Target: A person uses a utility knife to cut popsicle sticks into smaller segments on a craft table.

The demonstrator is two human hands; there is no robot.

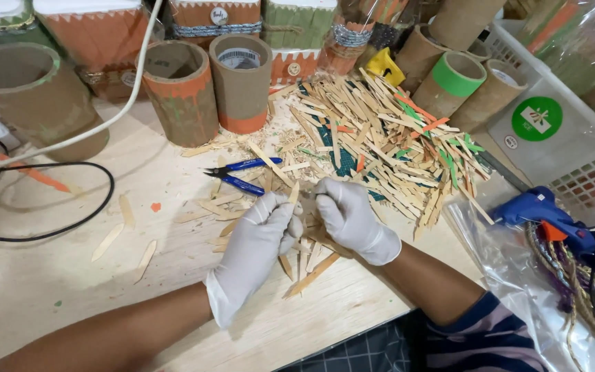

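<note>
Wooden stick (295, 193) pinched between gloved fingers (290, 210)

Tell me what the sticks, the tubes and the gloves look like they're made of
Sticks: likely thin unfinished wood, pale with grain, some painted orange or green.
Tubes: apparently cardboard, matte brown with thick walls and painted bands.
Gloves on left hand and right hand: thin white latex or similar, wrinkled.

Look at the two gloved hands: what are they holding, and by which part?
The left hand and right hand pinch a thin wooden stick between their fingertips, near its lower end; its upper tip points up. The blue-handled cutters lie unheld on the table.
</note>
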